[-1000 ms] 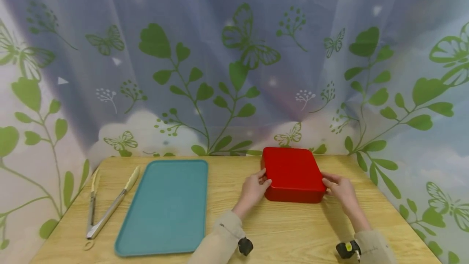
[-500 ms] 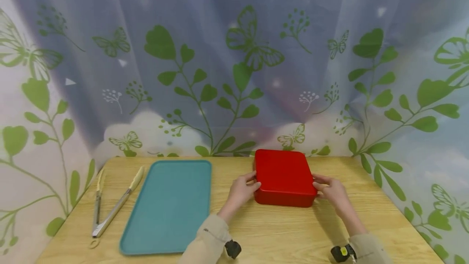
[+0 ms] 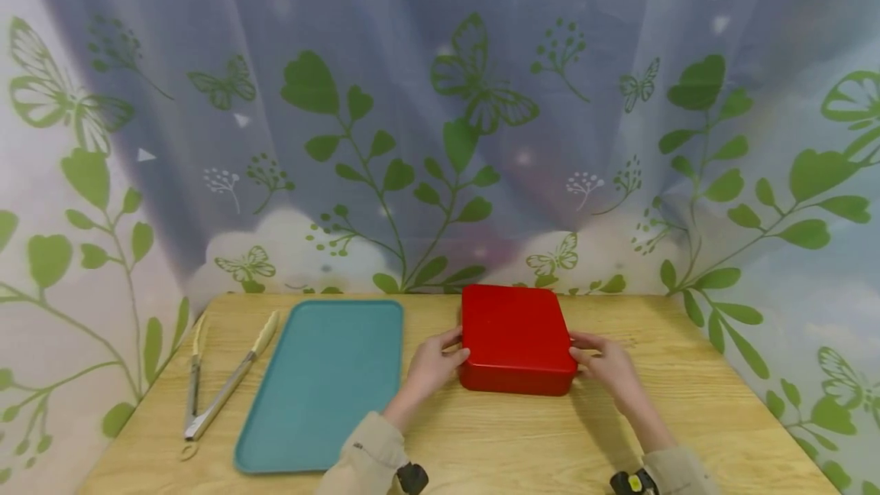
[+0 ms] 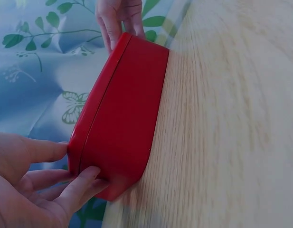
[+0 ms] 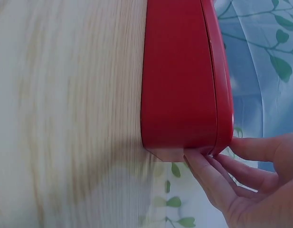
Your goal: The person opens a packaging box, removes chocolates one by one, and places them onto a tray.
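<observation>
Red box (image 3: 516, 331) on the wooden table (image 3: 509, 441); fingers and thumb of the left hand (image 3: 431, 367) clamp its left side, those of the right hand (image 3: 610, 369) its right side. Left of the box: teal tray (image 3: 330, 380); farther left, spread tongs (image 3: 223, 396).

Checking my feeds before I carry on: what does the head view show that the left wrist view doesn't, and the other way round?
Only the head view shows the tongs, the tray and the full top face of the box.

Only the left wrist view clearly shows the seam running along the box's side, below its top edge.

Both show the box with the left hand and right hand at opposite ends, the table and the leaf-patterned curtain.
</observation>
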### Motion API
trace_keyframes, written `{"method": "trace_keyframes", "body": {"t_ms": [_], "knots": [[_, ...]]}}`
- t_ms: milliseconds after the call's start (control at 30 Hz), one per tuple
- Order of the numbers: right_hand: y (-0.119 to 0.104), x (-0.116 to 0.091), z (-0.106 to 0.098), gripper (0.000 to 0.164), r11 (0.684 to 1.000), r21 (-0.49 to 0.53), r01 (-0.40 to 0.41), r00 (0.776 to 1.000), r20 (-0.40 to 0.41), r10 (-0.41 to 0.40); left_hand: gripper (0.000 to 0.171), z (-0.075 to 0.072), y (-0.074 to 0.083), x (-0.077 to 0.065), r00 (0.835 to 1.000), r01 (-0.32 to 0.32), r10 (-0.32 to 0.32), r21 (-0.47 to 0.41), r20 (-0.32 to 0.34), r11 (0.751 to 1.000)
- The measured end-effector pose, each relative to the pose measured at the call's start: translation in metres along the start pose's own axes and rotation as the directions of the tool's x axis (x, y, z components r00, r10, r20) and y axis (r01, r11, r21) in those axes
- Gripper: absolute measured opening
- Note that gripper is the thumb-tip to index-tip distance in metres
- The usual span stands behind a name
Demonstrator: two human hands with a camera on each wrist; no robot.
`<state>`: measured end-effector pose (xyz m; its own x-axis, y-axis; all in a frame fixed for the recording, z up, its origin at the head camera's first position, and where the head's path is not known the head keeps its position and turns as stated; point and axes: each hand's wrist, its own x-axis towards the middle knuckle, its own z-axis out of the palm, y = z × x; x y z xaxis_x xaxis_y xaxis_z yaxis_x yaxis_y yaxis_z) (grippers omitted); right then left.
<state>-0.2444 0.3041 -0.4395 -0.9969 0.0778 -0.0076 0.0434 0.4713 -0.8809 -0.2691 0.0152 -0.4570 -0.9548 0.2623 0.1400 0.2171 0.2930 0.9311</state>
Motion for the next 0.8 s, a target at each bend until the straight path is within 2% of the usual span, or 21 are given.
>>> {"method": "trace_keyframes", "body": {"t_ms": [167, 500, 800], "knots": [[-0.004, -0.002, 0.009, 0.043, 0.999, 0.035, 0.016, 1.000, 0.023, -0.017, 0.049, -0.011, -0.006, -0.006, 1.000, -0.008, 0.009, -0.060, 0.013, 0.998], [-0.011, -0.009, 0.029, 0.041, 0.997, 0.050, 0.065, 0.997, 0.036, -0.067, 0.049, -0.033, -0.011, -0.025, 0.999, -0.036, 0.037, -0.091, 0.013, 0.995], [-0.021, -0.018, 0.044, 0.043, 0.996, 0.053, 0.071, 0.994, 0.084, -0.075, 0.052, -0.051, -0.009, -0.048, 1.000, 0.004, -0.003, -0.043, 0.008, 0.999]]}}
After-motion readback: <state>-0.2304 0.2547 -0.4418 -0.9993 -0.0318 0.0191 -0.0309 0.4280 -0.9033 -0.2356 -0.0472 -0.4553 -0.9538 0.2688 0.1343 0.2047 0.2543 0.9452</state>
